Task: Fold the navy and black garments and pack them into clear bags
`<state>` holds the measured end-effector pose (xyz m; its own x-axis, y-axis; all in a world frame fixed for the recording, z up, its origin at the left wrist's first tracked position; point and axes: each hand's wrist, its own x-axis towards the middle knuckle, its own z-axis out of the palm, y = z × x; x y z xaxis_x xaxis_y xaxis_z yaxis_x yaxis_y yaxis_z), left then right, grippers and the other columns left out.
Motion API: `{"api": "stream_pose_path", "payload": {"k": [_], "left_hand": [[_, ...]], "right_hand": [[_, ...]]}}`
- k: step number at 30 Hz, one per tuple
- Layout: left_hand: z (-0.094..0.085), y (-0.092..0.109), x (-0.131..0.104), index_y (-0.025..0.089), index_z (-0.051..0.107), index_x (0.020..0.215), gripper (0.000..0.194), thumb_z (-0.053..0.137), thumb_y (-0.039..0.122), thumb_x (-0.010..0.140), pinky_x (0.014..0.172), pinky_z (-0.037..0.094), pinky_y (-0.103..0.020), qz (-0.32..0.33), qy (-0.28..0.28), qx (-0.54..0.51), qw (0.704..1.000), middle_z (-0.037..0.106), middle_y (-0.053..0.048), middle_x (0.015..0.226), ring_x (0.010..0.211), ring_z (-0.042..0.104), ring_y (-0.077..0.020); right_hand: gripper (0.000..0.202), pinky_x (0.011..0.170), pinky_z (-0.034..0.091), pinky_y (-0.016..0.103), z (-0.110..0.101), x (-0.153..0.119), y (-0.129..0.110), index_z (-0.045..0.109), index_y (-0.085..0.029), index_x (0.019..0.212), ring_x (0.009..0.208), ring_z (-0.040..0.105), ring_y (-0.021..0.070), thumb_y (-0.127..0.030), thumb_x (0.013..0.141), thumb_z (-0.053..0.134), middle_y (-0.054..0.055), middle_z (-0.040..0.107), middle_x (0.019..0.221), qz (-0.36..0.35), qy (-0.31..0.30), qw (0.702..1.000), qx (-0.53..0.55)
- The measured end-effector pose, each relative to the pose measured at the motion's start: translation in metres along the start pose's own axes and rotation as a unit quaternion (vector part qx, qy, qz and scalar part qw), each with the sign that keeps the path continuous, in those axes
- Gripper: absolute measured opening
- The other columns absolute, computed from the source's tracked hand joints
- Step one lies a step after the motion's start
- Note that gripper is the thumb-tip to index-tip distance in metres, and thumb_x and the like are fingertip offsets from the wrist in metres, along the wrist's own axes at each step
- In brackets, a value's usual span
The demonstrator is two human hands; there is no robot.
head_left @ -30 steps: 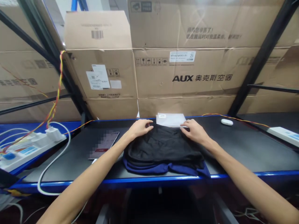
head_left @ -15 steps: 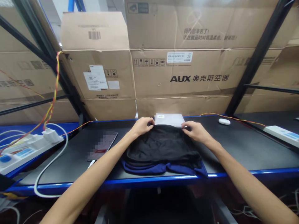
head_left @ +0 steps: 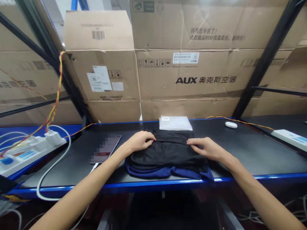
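Note:
A folded black cloth (head_left: 168, 155) lies at the front middle of the dark table, on top of a dark blue cloth (head_left: 153, 173). My left hand (head_left: 143, 140) pinches the black cloth's turned-over edge on its left side. On the other side, my right hand (head_left: 202, 147) grips the same edge between thumb and fingers. Between the hands the edge makes a fairly straight crosswise fold, with a strip of black fabric showing behind it. Just beyond the cloth sits a flat, whitish plastic packet (head_left: 176, 123) with a small label.
To the left, a phone (head_left: 106, 148) lies with a white cable plugged in, near a power strip (head_left: 31, 148). A small white case (head_left: 231, 125) and another power strip (head_left: 291, 138) are at right. Cardboard (head_left: 158, 80) walls the back between black posts.
Both hands have drawn the far edge of the black cloth toward me. The white packet's front part, hidden before, now shows behind it.

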<state>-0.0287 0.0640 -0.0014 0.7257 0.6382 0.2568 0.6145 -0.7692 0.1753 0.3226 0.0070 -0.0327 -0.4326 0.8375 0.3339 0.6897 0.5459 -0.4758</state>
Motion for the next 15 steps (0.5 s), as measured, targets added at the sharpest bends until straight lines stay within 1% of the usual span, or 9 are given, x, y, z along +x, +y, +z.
{"api": "stream_pose_path", "payload": {"k": [3, 5, 8, 10, 12, 13, 15], "left_hand": [[-0.002, 0.002, -0.003, 0.023, 0.073, 0.108, 0.028, 0.05, 0.025, 0.092, 0.096, 0.049, -0.03, -0.005, -0.008, 0.0, 1.0, 0.073, -0.002, 0.113, 0.107, 0.067, -0.0205], [-0.005, 0.002, -0.007, 0.024, 0.072, 0.112, 0.029, 0.052, 0.027, 0.092, 0.099, 0.048, -0.031, -0.009, -0.012, -0.008, 1.0, 0.072, -0.002, 0.118, 0.11, 0.066, -0.0209], [-0.014, 0.004, -0.018, 0.026, 0.07, 0.118, 0.031, 0.055, 0.033, 0.091, 0.106, 0.044, -0.034, -0.011, 0.006, -0.034, 0.999, 0.067, -0.002, 0.128, 0.119, 0.062, -0.021], [-0.022, 0.005, -0.029, 0.025, 0.07, 0.117, 0.032, 0.059, 0.038, 0.09, 0.107, 0.043, -0.034, -0.013, 0.014, -0.072, 0.997, 0.065, -0.004, 0.132, 0.12, 0.061, -0.0211], [-0.032, 0.008, -0.043, 0.025, 0.073, 0.11, 0.03, 0.063, 0.042, 0.088, 0.105, 0.045, -0.033, -0.022, -0.006, -0.124, 0.992, 0.066, -0.004, 0.129, 0.117, 0.063, -0.021], [-0.036, 0.009, -0.05, 0.025, 0.075, 0.106, 0.029, 0.066, 0.044, 0.086, 0.104, 0.045, -0.032, -0.028, -0.028, -0.147, 0.988, 0.067, -0.004, 0.128, 0.117, 0.063, -0.0212], [-0.044, 0.01, -0.064, 0.027, 0.076, 0.1, 0.029, 0.074, 0.047, 0.079, 0.106, 0.043, -0.033, -0.045, -0.081, -0.178, 0.98, 0.065, -0.003, 0.131, 0.123, 0.059, -0.0229]], "right_hand": [[0.031, 0.104, 0.05, 0.046, 0.0, 0.001, -0.001, 0.076, -0.026, 0.108, 0.112, 0.067, 0.029, -0.036, 0.088, 0.054, 0.003, 0.072, 0.118, 0.001, -0.006, 1.0, -0.002], [0.031, 0.105, 0.048, 0.047, -0.001, 0.001, -0.003, 0.075, -0.027, 0.109, 0.115, 0.065, 0.0293, -0.038, 0.089, 0.054, 0.002, 0.072, 0.118, 0.001, 0.003, 1.0, 0.008], [0.033, 0.111, 0.042, 0.05, -0.004, -0.004, -0.01, 0.075, -0.027, 0.11, 0.122, 0.061, 0.0297, -0.045, 0.091, 0.055, 0.003, 0.072, 0.119, -0.003, 0.058, 0.998, 0.037], [0.035, 0.112, 0.041, 0.05, -0.009, -0.012, -0.018, 0.075, -0.027, 0.109, 0.122, 0.06, 0.0303, -0.049, 0.091, 0.055, 0.003, 0.072, 0.12, 0.008, 0.085, 0.994, 0.074], [0.036, 0.109, 0.043, 0.05, -0.014, -0.022, -0.026, 0.075, -0.027, 0.107, 0.118, 0.063, 0.031, -0.052, 0.091, 0.057, 0.004, 0.073, 0.117, 0.033, 0.076, 0.99, 0.113], [0.035, 0.107, 0.046, 0.049, -0.015, -0.027, -0.029, 0.076, -0.028, 0.106, 0.115, 0.064, 0.0312, -0.053, 0.09, 0.058, 0.005, 0.074, 0.115, 0.043, 0.062, 0.989, 0.125], [0.034, 0.103, 0.049, 0.047, -0.015, -0.037, -0.033, 0.076, -0.029, 0.107, 0.112, 0.065, 0.0313, -0.053, 0.086, 0.064, 0.005, 0.074, 0.115, 0.042, 0.029, 0.989, 0.141]]}}
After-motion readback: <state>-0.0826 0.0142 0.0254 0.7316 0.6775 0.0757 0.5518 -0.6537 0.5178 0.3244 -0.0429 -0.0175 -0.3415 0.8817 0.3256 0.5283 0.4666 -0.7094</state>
